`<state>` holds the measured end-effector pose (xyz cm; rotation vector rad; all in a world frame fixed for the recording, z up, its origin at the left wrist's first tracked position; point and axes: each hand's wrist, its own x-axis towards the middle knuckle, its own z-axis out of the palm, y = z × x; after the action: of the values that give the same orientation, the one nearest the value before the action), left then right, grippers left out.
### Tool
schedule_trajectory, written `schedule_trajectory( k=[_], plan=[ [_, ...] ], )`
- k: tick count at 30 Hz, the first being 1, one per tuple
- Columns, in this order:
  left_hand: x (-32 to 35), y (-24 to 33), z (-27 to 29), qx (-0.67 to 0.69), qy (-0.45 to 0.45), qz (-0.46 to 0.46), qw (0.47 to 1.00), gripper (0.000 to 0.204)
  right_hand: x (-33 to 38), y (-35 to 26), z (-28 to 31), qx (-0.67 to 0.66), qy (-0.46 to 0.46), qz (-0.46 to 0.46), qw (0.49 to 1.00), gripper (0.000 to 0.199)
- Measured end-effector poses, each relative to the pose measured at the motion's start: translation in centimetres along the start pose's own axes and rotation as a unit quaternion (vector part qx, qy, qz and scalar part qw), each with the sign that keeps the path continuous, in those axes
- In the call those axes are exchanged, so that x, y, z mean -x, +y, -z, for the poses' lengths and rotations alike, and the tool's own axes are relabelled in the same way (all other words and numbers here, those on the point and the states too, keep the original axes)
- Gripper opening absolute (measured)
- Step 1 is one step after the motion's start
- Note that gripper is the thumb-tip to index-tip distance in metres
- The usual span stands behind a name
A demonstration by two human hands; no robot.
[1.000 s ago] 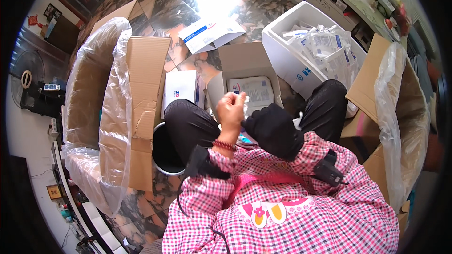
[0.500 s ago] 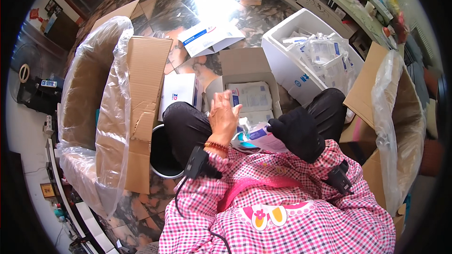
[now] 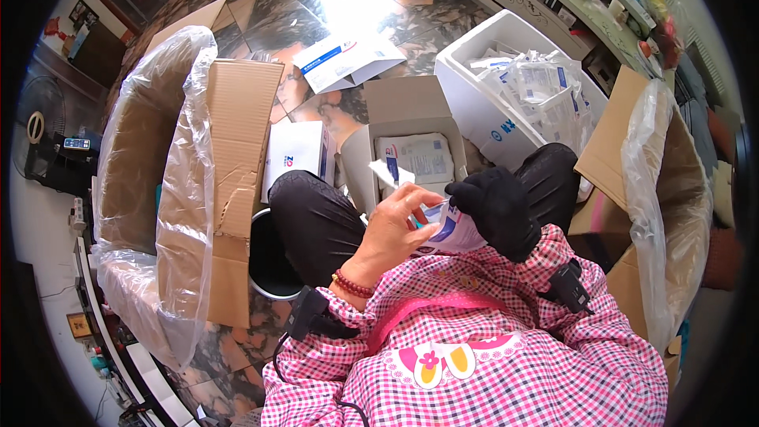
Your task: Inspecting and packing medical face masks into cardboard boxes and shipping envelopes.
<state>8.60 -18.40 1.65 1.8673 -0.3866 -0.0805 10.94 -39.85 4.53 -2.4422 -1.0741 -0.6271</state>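
Observation:
My bare left hand (image 3: 399, 221), with a red bead bracelet at its wrist, has thumb and fingers closed on the left edge of a white and blue packet (image 3: 458, 233). The packet is over my lap. My right hand (image 3: 494, 209), in a black glove, grips its upper right part. A white strip (image 3: 394, 174) sticks up just beyond my left fingers; whether they hold it I cannot make out. Ahead stands an open cardboard box (image 3: 407, 103) with flat white packets (image 3: 415, 158) in it.
A white foam box (image 3: 482, 122) of clear packets stands ahead right. Plastic-lined cartons flank me, one left (image 3: 237, 134), one right (image 3: 617, 134). A black bin (image 3: 273, 269) is by my left knee. A closed white box (image 3: 294, 154) and a flattened one (image 3: 340, 59) lie ahead.
My left hand has come down and back from over the open box to the packet's edge, its fingers now closed. The white strip has come into view. My right hand keeps its hold.

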Motion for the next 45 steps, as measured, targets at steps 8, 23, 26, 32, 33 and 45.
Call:
schedule_trajectory(
  k=[8, 23, 26, 32, 33, 45],
  plan=[
    [0.3, -0.1, -3.4, -0.084, 0.055, 0.062, 0.993, 0.027, -0.3, -1.2, -0.7, -0.035, -0.005, -0.060, 0.998, 0.027],
    [1.3, -3.7, -0.8, 0.334, 0.080, 0.118, 0.932, 0.028, 1.4, 3.4, -1.4, -0.536, 0.032, -0.398, 0.744, 0.064],
    [1.1, -3.0, -1.3, 0.417, 0.158, 0.120, 0.887, 0.029, 2.9, 1.8, -2.8, -0.530, 0.001, -0.445, 0.722, 0.056],
    [1.6, -3.8, -1.7, 0.480, 0.136, 0.193, 0.845, 0.044, 3.1, 0.4, -3.6, -0.507, 0.042, -0.471, 0.720, 0.037],
    [1.7, -4.0, -1.9, 0.481, 0.138, 0.193, 0.844, 0.044, 3.0, 0.4, -3.6, -0.504, 0.043, -0.481, 0.716, 0.033],
    [1.2, -3.1, -3.0, 0.586, 0.137, 0.177, 0.779, 0.038, 5.8, 2.7, -5.6, -0.364, 0.110, -0.433, 0.817, 0.020]
  ],
)
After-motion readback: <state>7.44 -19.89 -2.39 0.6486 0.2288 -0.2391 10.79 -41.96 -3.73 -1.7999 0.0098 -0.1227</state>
